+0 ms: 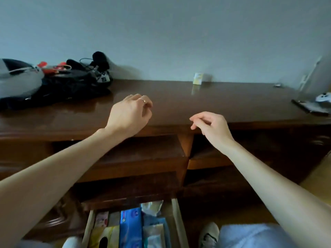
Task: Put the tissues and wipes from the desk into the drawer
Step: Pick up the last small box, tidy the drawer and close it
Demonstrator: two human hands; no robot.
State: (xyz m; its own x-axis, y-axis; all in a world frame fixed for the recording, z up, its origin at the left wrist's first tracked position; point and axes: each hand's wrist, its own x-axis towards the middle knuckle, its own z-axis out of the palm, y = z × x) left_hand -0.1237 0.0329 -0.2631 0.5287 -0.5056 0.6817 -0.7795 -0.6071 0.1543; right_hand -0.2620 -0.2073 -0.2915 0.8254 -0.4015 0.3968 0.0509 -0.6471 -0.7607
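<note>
2 hands raised over front edge of table point(223, 102), both holding nothing. Left hand point(129, 115), ring on finger, fingers loosely curled. Right hand point(210, 126) relaxed, fingers bent, fingertips apart. Drawer point(176, 221) pulled open below, near bottom of view; tissue and wipe packs point(130, 228) lie inside, blue pack in middle. Small pale box point(198, 78) stands at table's back edge by wall. Black bag point(71, 83) at table's left end.

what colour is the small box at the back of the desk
The small box looks pale yellow and white, in the head view.
</note>
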